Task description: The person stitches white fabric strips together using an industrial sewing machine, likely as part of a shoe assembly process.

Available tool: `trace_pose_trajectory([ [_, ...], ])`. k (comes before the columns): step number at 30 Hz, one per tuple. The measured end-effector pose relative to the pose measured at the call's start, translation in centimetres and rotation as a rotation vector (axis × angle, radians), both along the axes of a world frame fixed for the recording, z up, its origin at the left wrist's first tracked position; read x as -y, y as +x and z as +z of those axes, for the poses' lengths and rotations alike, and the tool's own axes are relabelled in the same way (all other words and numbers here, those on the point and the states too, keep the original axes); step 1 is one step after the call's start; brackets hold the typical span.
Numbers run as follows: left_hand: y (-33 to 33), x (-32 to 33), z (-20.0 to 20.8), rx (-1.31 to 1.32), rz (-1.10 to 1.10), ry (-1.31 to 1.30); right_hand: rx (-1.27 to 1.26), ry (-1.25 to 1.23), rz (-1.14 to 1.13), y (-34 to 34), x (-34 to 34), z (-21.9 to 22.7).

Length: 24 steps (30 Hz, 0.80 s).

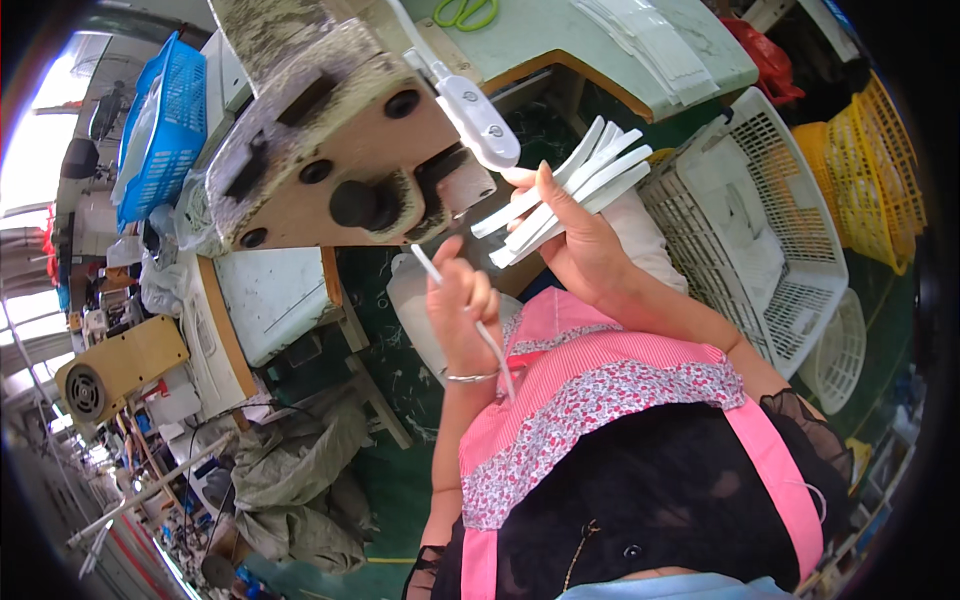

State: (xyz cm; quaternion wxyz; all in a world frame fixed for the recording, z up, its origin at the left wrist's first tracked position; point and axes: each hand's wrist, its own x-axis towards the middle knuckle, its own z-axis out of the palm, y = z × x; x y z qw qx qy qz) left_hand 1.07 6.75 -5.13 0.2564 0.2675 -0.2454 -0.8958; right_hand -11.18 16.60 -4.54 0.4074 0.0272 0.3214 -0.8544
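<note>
My right hand is closed around a fanned bundle of white strips. They stick out past the thumb at both ends. Lower and to the left, my left hand is closed on a single long white strip. Its upper end shows above the fingers, and its lower end hangs toward the pink apron. Both hands are just below the head of a worn beige machine, apart from each other.
On the table lie green-handled scissors and flat white strips. A white two-button control hangs from the machine. White crates, a yellow basket and a red bag stand right; a blue basket, left.
</note>
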Motion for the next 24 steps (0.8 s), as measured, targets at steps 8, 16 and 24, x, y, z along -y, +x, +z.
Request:
trace_pose_trajectory([
  [8,-2.3,-0.1,0.3,0.241,0.082,-0.436,-0.137,0.116,-0.002,0.6,-0.1,0.2],
  [16,-2.9,0.2,1.3,0.298,0.17,-0.585,-0.34,0.185,0.022,-0.8,0.1,0.7],
  [24,-3.1,0.8,1.0,0.281,0.189,-0.667,-0.375,0.179,0.022,-1.5,0.5,1.1],
])
